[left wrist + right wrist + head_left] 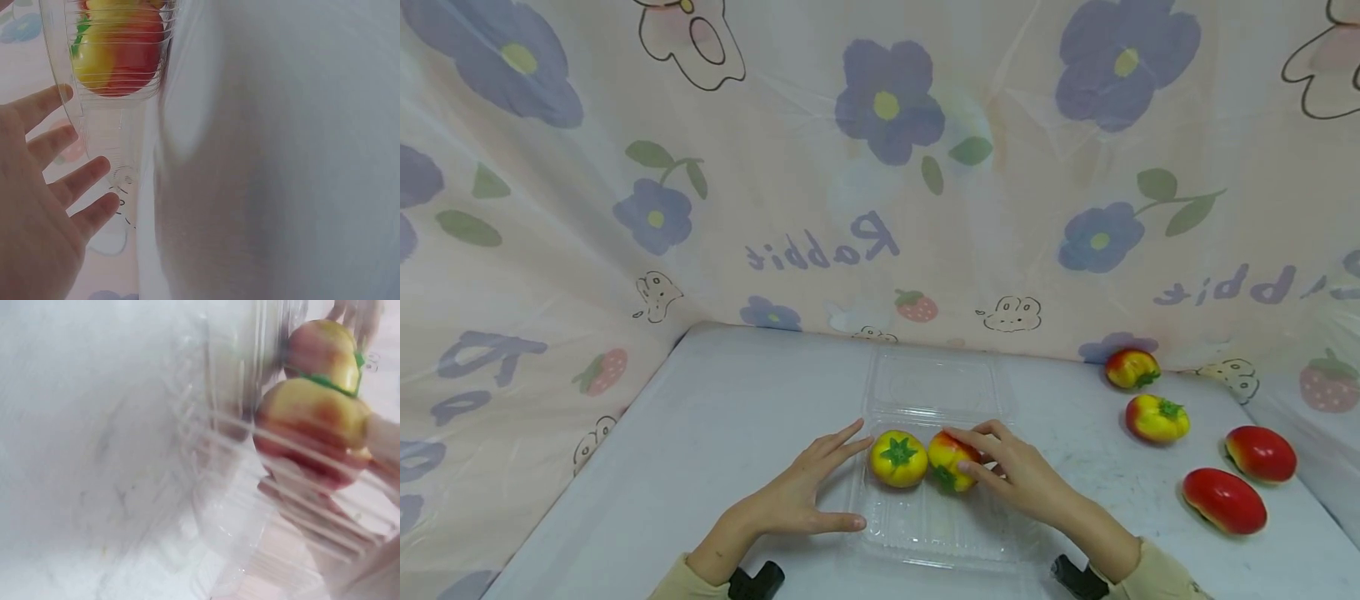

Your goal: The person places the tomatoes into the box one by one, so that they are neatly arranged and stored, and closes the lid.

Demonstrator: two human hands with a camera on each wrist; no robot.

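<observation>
A clear plastic clamshell box [940,533] lies with its lid [934,383] folded back on the far side. In its base sits a yellow fruit with a star-shaped green top [898,459], red on its lower side in the left wrist view. Beside it, my right hand [1018,475] pinches a second red-and-yellow fruit [952,461] between thumb and fingers, its green top tilted toward me. My left hand [805,487] is spread at the box's left side, fingers straight. In the left wrist view, its fingertips [65,92] are at the clear rim; contact is unclear.
To the right on the white table [737,400] lie two more red-and-yellow fruits with green tops, one far [1132,369] and one nearer [1157,418]. Two mostly red oval fruits, an upper one [1261,454] and a lower one [1225,501], lie farther right. A patterned curtain [790,167] hangs behind.
</observation>
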